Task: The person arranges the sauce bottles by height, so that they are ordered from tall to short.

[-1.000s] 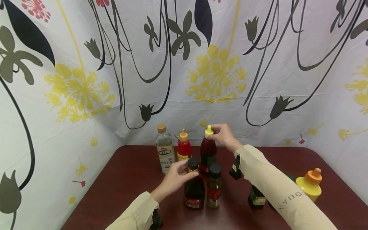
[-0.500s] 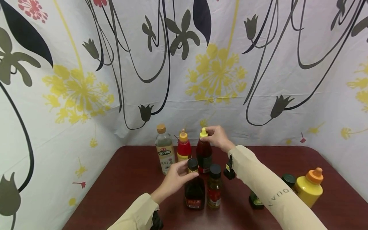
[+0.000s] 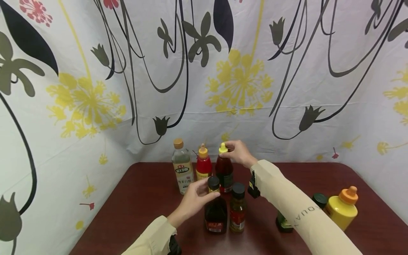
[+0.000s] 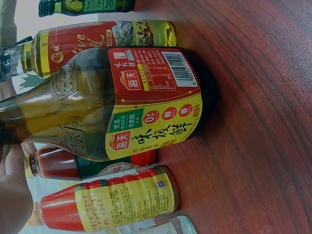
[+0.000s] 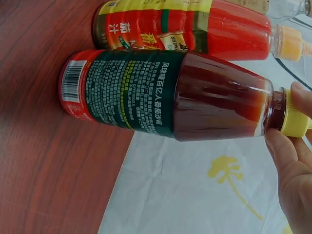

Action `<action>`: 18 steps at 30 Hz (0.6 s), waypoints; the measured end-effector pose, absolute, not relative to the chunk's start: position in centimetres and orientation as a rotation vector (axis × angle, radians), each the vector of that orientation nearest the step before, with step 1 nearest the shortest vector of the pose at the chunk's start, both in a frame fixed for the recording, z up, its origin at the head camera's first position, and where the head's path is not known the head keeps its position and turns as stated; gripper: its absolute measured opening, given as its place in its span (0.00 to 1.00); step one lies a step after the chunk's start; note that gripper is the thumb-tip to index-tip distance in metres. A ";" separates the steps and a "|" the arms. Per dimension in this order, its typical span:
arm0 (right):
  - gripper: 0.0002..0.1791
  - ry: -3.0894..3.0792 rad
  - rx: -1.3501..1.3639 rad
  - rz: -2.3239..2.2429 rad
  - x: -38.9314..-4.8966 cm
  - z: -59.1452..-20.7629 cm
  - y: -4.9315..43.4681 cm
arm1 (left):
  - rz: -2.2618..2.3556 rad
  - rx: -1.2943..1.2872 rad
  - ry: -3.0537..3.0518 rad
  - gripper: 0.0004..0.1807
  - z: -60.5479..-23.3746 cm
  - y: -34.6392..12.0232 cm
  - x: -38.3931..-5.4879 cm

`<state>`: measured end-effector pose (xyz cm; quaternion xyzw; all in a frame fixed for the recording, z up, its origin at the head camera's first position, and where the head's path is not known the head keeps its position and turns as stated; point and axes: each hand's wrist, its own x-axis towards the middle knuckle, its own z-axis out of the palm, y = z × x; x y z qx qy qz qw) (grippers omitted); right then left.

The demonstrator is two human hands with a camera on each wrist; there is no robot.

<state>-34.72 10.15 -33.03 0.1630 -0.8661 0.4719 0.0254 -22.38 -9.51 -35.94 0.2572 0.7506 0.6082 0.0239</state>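
My left hand (image 3: 192, 200) holds a soy sauce bottle (image 3: 215, 216) at its neck, thumb in front, just under the black cap. In the left wrist view this brown glass bottle (image 4: 151, 102) stands on the table with a red and yellow label. At the back, my right hand (image 3: 239, 153) pinches the yellow cap of a dark red sauce bottle (image 3: 224, 171). The right wrist view shows its dark green label and the thumb at the cap's base. That sauce bottle (image 5: 219, 102) stands upright close beside a ketchup bottle (image 5: 234, 29), whose cap (image 3: 203, 152) is orange.
A clear vinegar bottle (image 3: 183, 173) stands left of the ketchup. An olive oil bottle (image 3: 237, 209) with a black cap is right of the soy sauce. Under my right sleeve are a dark green bottle (image 3: 283, 224) and a green cap (image 3: 319, 199); a yellow squeeze bottle (image 3: 342, 212) stands farther right.
My right hand has moved left with the dark red sauce bottle, bringing it closer to the ketchup; the shift is small in the last half second. My left hand stays on the soy sauce bottle.
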 end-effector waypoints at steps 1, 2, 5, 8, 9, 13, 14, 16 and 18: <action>0.23 -2.681 0.513 1.462 -34.7 -33.0 10.2 | 1.882 0.792 2.327 0.23 -35.9 -9.5 -22.4; 0.23 -2.685 0.523 1.462 -34.7 -32.9 10.2 | 1.880 0.790 2.332 0.23 -35.9 -9.5 -22.4; 0.24 -2.691 0.548 1.481 -34.6 -32.7 10.3 | 1.867 0.780 2.344 0.23 -35.9 -9.5 -22.3; 0.25 -2.704 0.582 1.502 -34.4 -32.4 10.6 | 1.861 0.774 2.349 0.23 -35.9 -9.3 -22.3; 0.25 -2.712 0.599 1.508 -34.3 -32.3 10.7 | 1.862 0.773 2.349 0.23 -35.9 -9.3 -22.3; 0.27 -2.758 0.684 1.486 -34.1 -31.7 11.0 | 1.872 0.766 2.341 0.23 -36.0 -9.3 -22.2; 0.28 -2.769 0.699 1.478 -34.0 -31.4 11.1 | 1.872 0.766 2.343 0.23 -36.0 -9.3 -22.2; 0.29 -2.795 0.731 1.446 -33.8 -30.8 11.4 | 1.875 0.761 2.348 0.23 -36.0 -9.4 -22.2; 0.30 -2.818 0.735 1.425 -33.6 -30.0 11.9 | 1.875 0.755 2.356 0.24 -36.0 -9.5 -22.2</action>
